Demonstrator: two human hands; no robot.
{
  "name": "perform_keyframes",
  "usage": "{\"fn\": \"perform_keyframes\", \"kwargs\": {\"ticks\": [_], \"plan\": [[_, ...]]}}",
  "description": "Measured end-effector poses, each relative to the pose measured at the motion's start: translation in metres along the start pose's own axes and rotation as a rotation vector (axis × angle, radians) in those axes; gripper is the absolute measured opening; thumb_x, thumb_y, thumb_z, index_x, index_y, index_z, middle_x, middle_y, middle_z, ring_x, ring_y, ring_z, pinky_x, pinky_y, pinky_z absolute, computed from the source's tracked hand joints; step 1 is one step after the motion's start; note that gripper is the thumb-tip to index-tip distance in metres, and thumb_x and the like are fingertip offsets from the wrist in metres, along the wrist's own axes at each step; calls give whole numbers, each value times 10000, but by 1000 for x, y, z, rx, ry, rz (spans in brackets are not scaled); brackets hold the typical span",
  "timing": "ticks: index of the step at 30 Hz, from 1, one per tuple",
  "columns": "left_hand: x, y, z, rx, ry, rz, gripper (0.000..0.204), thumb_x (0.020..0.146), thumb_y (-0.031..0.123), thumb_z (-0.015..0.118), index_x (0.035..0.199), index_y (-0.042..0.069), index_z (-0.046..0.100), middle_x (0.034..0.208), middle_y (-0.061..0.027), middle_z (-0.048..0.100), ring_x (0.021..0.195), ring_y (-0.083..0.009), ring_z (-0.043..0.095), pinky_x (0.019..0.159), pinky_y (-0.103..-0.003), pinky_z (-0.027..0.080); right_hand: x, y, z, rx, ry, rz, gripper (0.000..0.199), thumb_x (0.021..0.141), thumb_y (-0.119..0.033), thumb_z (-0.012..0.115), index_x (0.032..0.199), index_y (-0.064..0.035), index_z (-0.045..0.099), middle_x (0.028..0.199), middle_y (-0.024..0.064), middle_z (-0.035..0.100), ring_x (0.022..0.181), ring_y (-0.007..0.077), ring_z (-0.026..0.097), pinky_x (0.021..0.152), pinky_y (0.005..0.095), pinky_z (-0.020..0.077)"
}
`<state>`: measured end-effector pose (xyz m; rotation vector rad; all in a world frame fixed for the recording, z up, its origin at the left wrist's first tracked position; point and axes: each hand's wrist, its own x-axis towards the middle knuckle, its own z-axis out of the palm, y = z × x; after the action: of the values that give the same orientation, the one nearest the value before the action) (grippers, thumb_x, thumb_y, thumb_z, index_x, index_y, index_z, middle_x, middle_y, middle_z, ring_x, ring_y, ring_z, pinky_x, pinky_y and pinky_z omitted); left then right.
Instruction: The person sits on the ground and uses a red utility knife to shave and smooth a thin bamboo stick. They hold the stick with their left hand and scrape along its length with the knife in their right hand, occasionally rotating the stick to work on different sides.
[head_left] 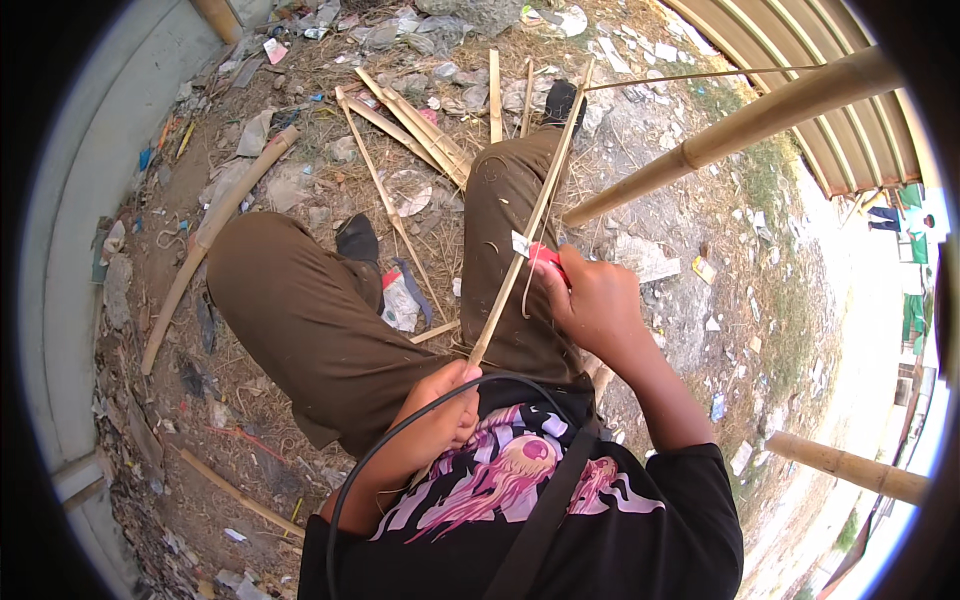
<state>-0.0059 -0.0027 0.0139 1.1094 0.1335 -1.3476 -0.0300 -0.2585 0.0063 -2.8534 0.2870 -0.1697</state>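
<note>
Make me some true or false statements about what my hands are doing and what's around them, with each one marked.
1. The left hand grips a long, thin, pale bamboo strip. True.
2. The right hand holds a red-handled cutting tool. True.
3. The tool is held well apart from the strip. False: its pale, flat blade meets the strip.
4. Bright blue shorts are being worn. False: long brown cloth trousers are.
5. A thick, round bamboo pole slants to the right of the strip. True.
</note>
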Motion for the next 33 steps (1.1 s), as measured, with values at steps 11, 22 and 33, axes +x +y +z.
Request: {"fn": "perform_keyframes", "kwargs": {"ticks": [11, 22, 33], "plan": [[-6, 0, -2, 83, 54, 112, 251, 1100, 270, 516, 943, 95, 427, 695, 44, 427, 573, -26, 402, 496, -205, 360, 12, 35, -10, 245, 100, 256, 480, 1063, -485, 476, 876, -68, 621, 570, 144, 594, 555, 392, 635, 525, 491, 454], [11, -2, -9, 223, 95, 148, 211, 1096, 309, 517, 1157, 108, 496, 683, 69, 393, 532, -14, 369, 459, -195, 327, -39, -37, 14, 139, -60, -174, 451, 957, -484, 660, 759, -93, 553, 520, 108, 593, 443, 307, 618, 401, 412, 442], [4, -24, -10, 240, 47, 215, 202, 1095, 263, 533, 1029, 83, 472, 708, 60, 394, 583, -24, 369, 491, -199, 328, 36, 48, 5, -26, 141, 389, 522, 1068, -503, 432, 863, -63, 625, 611, 172, 637, 607, 414, 665, 556, 534, 493]]}}
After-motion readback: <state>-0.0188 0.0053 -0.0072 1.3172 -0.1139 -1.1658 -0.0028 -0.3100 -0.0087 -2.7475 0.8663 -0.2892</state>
